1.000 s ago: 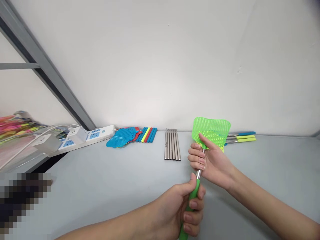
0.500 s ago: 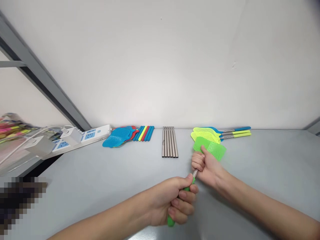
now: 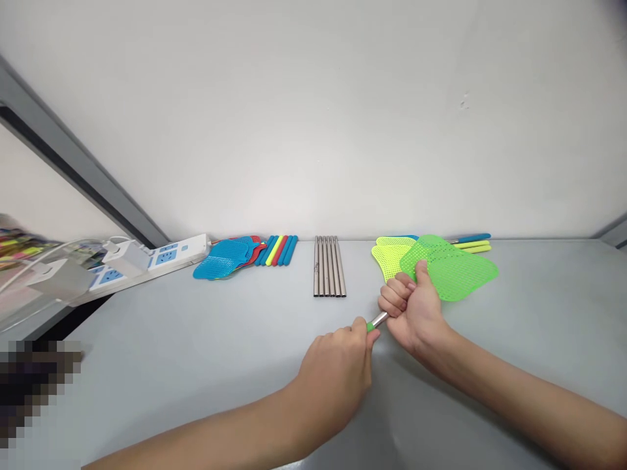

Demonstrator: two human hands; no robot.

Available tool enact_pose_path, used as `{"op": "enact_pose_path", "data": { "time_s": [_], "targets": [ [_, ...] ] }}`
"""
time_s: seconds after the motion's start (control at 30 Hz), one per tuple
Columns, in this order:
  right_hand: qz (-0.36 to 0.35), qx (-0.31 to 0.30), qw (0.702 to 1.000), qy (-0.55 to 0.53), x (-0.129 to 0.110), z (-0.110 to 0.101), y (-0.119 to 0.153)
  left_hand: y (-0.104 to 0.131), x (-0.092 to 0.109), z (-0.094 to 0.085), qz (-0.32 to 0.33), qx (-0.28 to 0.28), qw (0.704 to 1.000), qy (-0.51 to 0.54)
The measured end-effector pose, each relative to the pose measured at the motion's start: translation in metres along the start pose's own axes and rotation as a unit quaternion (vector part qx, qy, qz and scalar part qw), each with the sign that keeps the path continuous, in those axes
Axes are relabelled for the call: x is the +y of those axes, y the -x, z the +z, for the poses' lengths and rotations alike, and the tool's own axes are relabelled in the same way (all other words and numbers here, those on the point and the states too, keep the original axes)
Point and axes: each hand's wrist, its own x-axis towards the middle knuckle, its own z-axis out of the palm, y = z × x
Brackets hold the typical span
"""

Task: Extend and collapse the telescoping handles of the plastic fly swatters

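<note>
step: pushing telescopic green fly swatter (image 3: 448,271) shorter, low over counter (image 3: 196,365) | left hand (image 3: 337,372) fingers closed on handle, right hand (image 3: 416,310) fist closed at neck | next: probably lay it with yellow swatters (image 3: 389,254)

A: Check every surface in your view for legible text, labels, brand marks or numbers.

B: You will find none. The power strip (image 3: 161,256) at the wall shows only blue socket faces; any print on it is too small to read.
</note>
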Motion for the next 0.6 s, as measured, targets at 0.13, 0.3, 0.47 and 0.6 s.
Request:
{"op": "enact_pose_path", "data": {
  "time_s": [0.13,0.3,0.47,0.6],
  "targets": [
    [-0.048,-0.043,0.998,0.013,-0.002,0.005,0.001,-0.006,-0.001,0.002,0.001,0.058,0.996,-0.067],
    [-0.049,-0.099,0.992,0.065,-0.008,0.011,0.001,-0.012,-0.003,-0.009,0.017,0.007,0.997,0.08],
    [-0.04,-0.178,0.978,0.099,-0.023,0.019,0.002,-0.012,0.0,-0.024,0.046,-0.033,0.969,0.239],
    [-0.072,-0.193,0.973,0.104,-0.04,0.023,0.0,-0.012,-0.002,-0.024,0.046,-0.024,0.956,0.289]
  ]
}}
